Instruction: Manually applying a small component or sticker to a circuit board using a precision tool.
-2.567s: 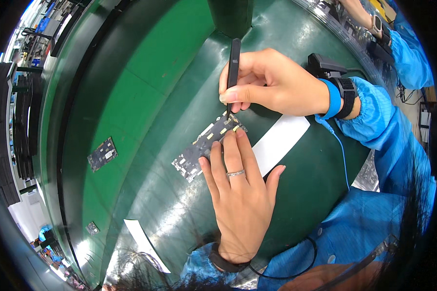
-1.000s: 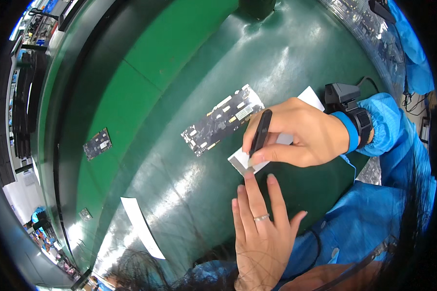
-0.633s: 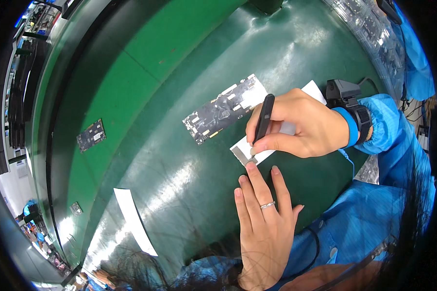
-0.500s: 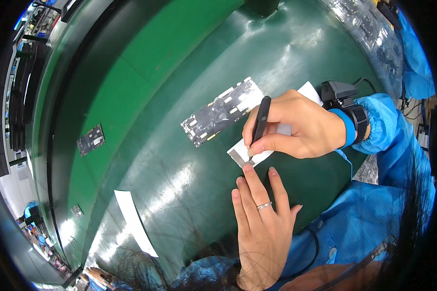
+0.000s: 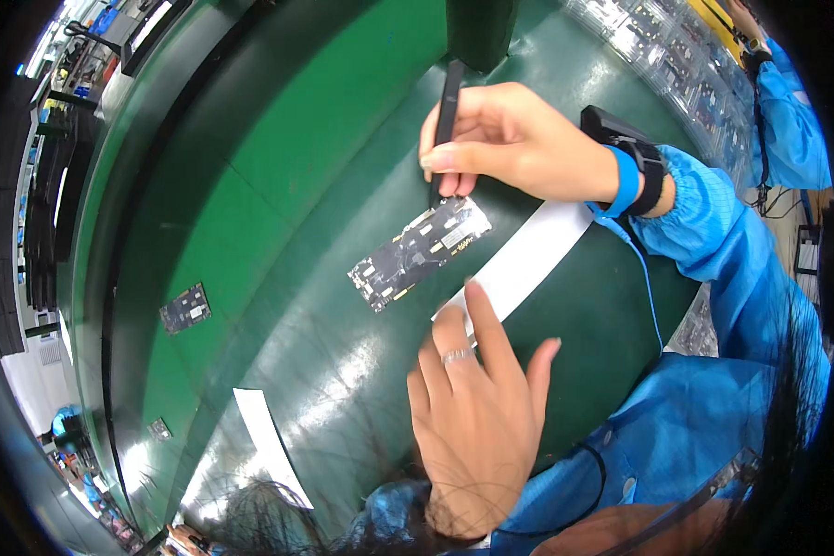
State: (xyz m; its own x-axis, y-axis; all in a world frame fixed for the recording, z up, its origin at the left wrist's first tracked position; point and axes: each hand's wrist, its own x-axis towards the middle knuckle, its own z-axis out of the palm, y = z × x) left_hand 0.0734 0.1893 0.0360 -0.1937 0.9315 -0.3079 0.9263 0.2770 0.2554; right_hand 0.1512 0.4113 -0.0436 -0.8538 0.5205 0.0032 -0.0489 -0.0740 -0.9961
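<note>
My right hand (image 5: 519,139) is closed around slim black tweezers (image 5: 448,111), held almost upright. Their tip is at the far edge of a long dark circuit board (image 5: 412,255) with pale parts and a silvery right end; whether it touches the board I cannot tell. My left hand (image 5: 477,398) lies palm down with fingers apart. Its index and middle fingertips rest on the near left end of a white paper strip (image 5: 537,255), partly hiding that end. The strip runs beside the board, toward my right wrist. A blue wrist band with a cord (image 5: 626,181) circles that wrist.
On the green bench (image 5: 278,167) at left lie a smaller dark board (image 5: 185,309) and a tiny board (image 5: 159,428). Another white strip (image 5: 271,445) lies nearer. Clear plastic trays (image 5: 667,69) line the far right, beside another person's blue sleeve (image 5: 792,120). A dark post (image 5: 480,37) stands behind.
My right hand has moved with the tweezers from the strip's end up and left to the board's far edge. The left hand has shifted slightly left, its fingers now over the strip's end.
</note>
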